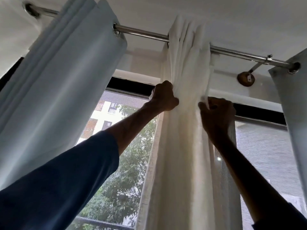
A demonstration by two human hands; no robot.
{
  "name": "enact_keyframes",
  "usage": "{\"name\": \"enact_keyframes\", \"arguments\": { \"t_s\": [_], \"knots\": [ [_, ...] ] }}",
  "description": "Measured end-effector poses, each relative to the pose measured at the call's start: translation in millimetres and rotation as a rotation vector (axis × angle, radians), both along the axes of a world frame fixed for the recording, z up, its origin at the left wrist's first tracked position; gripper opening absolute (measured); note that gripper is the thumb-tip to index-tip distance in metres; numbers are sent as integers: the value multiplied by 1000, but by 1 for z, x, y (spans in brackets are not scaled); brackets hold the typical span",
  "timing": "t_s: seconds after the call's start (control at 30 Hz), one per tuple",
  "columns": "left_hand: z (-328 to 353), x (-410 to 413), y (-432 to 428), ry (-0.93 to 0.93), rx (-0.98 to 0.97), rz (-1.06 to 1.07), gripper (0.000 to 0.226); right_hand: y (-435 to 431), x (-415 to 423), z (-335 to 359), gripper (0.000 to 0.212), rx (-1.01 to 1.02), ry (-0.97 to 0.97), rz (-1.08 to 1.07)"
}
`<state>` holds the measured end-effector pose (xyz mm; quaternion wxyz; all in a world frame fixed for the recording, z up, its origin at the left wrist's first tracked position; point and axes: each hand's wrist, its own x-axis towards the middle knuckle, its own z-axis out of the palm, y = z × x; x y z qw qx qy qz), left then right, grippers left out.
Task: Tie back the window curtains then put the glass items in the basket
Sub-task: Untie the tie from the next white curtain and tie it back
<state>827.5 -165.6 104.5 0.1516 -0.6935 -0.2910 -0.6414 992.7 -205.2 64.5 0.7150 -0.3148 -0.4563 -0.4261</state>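
Observation:
A cream sheer curtain (182, 130) hangs bunched at the middle of the window from a steel rod (142, 33). My left hand (163, 97) is clenched on its left edge, high up near the window top. My right hand (216, 113) pinches a narrow white strip or fold on the curtain's right side. Whether that strip is a tie or part of the cloth I cannot tell. A pale blue eyelet curtain (63, 83) hangs gathered at the left. Another pale blue curtain (292, 105) hangs at the right edge. No glass items or basket are in view.
The rod's bracket (245, 78) is fixed to the wall at the upper right. Behind the curtains is a window with a mesh screen (265, 155); trees and a building show outside. The white ceiling is close above.

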Motion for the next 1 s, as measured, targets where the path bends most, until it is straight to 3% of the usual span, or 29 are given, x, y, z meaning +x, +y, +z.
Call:
{"name": "enact_keyframes", "arguments": {
  "t_s": [0.2,0.37,0.57,0.8,0.9,1.0],
  "knots": [
    [-1,0,-1,23,38,16,46,14,-52,7,18,-69,-150,-34],
    [-3,-10,3,84,10,-1,51,25,-41,2,12,-131,-186,-48],
    [-5,-3,5,83,1,-29,44,20,-30,-17,19,-128,-167,-32],
    [-9,9,1,80,22,-17,44,16,-29,-23,11,-128,-229,-27],
    [-11,9,-2,70,23,-19,51,16,-24,-27,13,-161,-207,-109],
    [-12,10,-2,69,25,-28,43,12,-26,-34,11,-175,-209,-179]
  ]
}}
